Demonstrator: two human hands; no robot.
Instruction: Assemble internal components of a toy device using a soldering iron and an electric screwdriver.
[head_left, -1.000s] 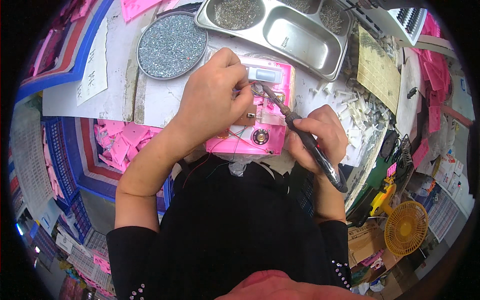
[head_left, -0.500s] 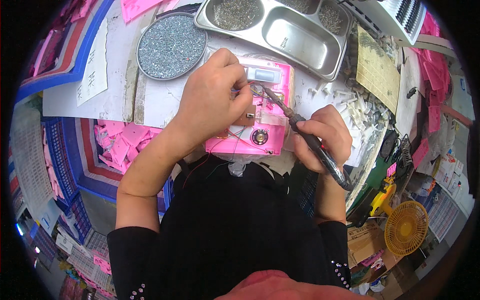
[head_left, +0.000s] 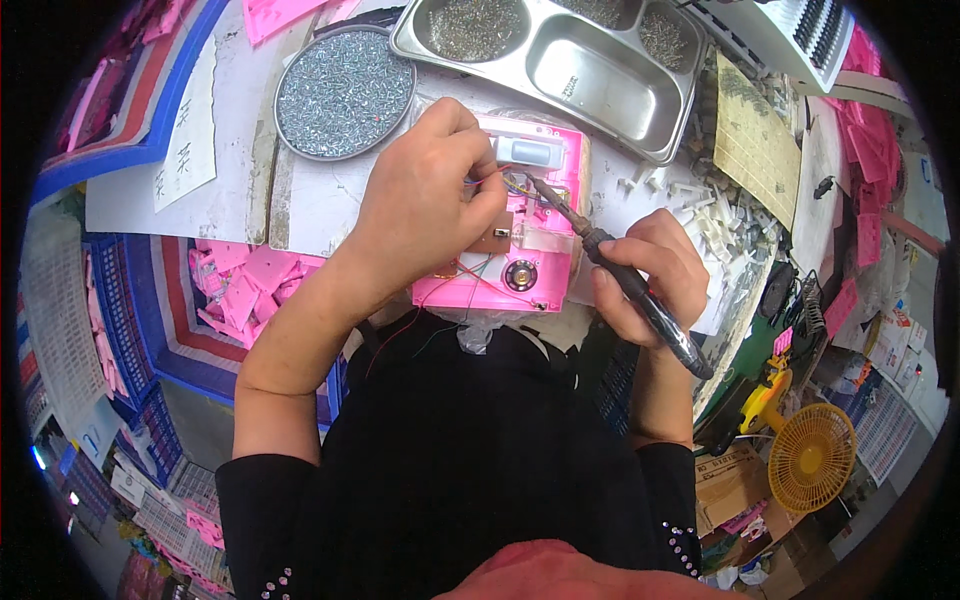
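A pink plastic housing (head_left: 450, 293) lies on the worktable in front of me, with a brown circuit board (head_left: 492, 240), a small round speaker (head_left: 521, 275) and thin wires in it. My left hand (head_left: 430, 190) is over its left side, thumb and forefinger pinched on a thin wire (head_left: 492, 175). My right hand (head_left: 655, 280) grips the dark handle of a soldering iron (head_left: 637, 290). Its tip points up and left, close to the wires beside the left fingertips; whether it touches them I cannot tell. Red and green wires hang over the housing's near edge.
A round dish (head_left: 345, 93) of small screws stands at the back left. Behind the housing is a metal compartment tray (head_left: 600, 85) with small metal parts. White plastic pieces (head_left: 715, 225) lie at the right, a yellow fan (head_left: 812, 457) beyond. A blue crate (head_left: 185, 330) holds pink parts.
The soldering iron's rear end has swung slightly right and its tip stays near the wires. My left hand keeps almost the same place and pinch.
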